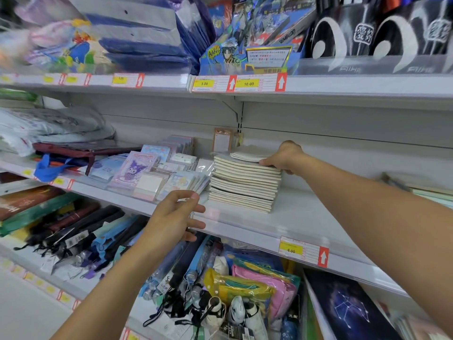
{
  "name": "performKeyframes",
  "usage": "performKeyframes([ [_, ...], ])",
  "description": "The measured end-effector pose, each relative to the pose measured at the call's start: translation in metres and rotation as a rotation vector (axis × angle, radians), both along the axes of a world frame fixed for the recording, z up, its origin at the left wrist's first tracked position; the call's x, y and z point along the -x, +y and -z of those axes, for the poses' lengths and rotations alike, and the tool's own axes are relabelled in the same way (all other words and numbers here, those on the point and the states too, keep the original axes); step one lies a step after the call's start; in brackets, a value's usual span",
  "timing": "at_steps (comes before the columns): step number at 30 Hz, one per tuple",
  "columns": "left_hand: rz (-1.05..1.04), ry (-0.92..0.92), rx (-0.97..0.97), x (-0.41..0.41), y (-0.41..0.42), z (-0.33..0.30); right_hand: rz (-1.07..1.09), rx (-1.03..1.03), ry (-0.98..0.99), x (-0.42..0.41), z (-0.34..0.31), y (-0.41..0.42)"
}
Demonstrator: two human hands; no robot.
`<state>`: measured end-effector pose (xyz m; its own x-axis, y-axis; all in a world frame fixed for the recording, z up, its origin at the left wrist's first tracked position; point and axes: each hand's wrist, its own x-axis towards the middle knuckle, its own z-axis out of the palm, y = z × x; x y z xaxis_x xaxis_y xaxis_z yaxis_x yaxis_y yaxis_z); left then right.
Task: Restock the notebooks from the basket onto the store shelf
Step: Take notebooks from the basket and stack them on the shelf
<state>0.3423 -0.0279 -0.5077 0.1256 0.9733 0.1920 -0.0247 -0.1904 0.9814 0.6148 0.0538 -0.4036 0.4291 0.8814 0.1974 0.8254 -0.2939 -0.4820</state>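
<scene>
- While the stack (244,182) of cream notebooks sits at centre frame on the middle shelf (306,217), its long edges run from lower left to upper right, spines facing me and slightly fanned.
- On top lies a smaller white notebook (247,153), skewed against the pile beneath; I read it as the one being set down or squared.
- My right hand (284,157) is at the stack's right end, upper centre-right of the frame, fingers curled onto the top books; I judge it to be gripping the top edge, though the fingertips are partly hidden.
- My left hand (177,212) is lower left of the stack, well apart from it, at the shelf's front lip, fingers loosely bent and holding nothing I can see.
- So the right hand is the nearer, and the stack lies to its left; any squaring push would go leftward along that long axis, I think.
- Left of the stack, just beside it, stand packets (157,173) of stationery.
- No basket shows anywhere in frame.
</scene>
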Motion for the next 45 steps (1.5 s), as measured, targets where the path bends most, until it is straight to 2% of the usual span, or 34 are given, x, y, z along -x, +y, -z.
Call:
performKeyframes([
  [9, 0.017, 0.063, 0.001, -0.002, 0.001, 0.006, 0.014, -0.025, -0.147, -0.007, 0.012, 0.029],
  [11, 0.021, 0.081, -0.002, 0.0, 0.001, 0.009, 0.003, -0.091, -0.128, -0.008, 0.02, 0.029],
  [13, 0.025, 0.102, 0.013, 0.004, 0.0, 0.016, 0.005, -0.298, -0.008, -0.01, 0.034, 0.018],
  [16, 0.025, 0.176, 0.068, 0.013, -0.004, 0.033, 0.015, -0.864, 0.046, 0.011, 0.086, -0.04],
  [17, 0.026, 0.23, 0.084, 0.017, -0.004, 0.04, -0.026, -0.973, 0.075, 0.03, 0.115, -0.067],
  [18, 0.033, 0.305, 0.096, 0.023, -0.003, 0.049, -0.091, -0.977, 0.155, 0.052, 0.147, -0.09],
  [19, 0.045, 0.403, 0.112, 0.03, -0.004, 0.058, -0.173, -0.874, 0.271, 0.076, 0.181, -0.109],
  [21, 0.117, 0.681, 0.176, 0.05, -0.009, 0.081, -0.333, -0.387, 0.469, 0.119, 0.26, -0.132],
  [23, 0.266, 0.966, 0.308, 0.07, -0.018, 0.104, -0.507, 0.257, 0.448, 0.148, 0.337, -0.152],
  [24, 0.342, 1.102, 0.376, 0.08, -0.022, 0.116, -0.574, 0.485, 0.401, 0.158, 0.371, -0.165],
  [26, 0.477, 1.355, 0.5, 0.098, -0.027, 0.133, -0.563, 0.716, 0.32, 0.168, 0.42, -0.192],
  [28, 0.537, 1.45, 0.574, 0.11, -0.029, 0.141, -0.5, 0.771, 0.283, 0.173, 0.451, -0.214],
  [31, 0.508, 1.379, 0.51, 0.121, -0.031, 0.137, -0.428, 0.767, 0.124, 0.179, 0.473, -0.232],
  [34, 0.466, 1.357, 0.433, 0.128, -0.031, 0.136, -0.401, 0.726, 0.097, 0.182, 0.486, -0.231],
  [41, 0.488, 1.362, 0.445, 0.133, -0.028, 0.138, -0.712, 0.803, -0.192, 0.174, 0.478, -0.219],
  [43, 0.477, 1.314, 0.462, 0.131, -0.03, 0.137, -0.776, 0.732, -0.344, 0.17, 0.461, -0.22],
  [45, 0.471, 1.272, 0.519, 0.13, -0.032, 0.136, -0.712, 0.575, -0.48, 0.168, 0.434, -0.214],
])
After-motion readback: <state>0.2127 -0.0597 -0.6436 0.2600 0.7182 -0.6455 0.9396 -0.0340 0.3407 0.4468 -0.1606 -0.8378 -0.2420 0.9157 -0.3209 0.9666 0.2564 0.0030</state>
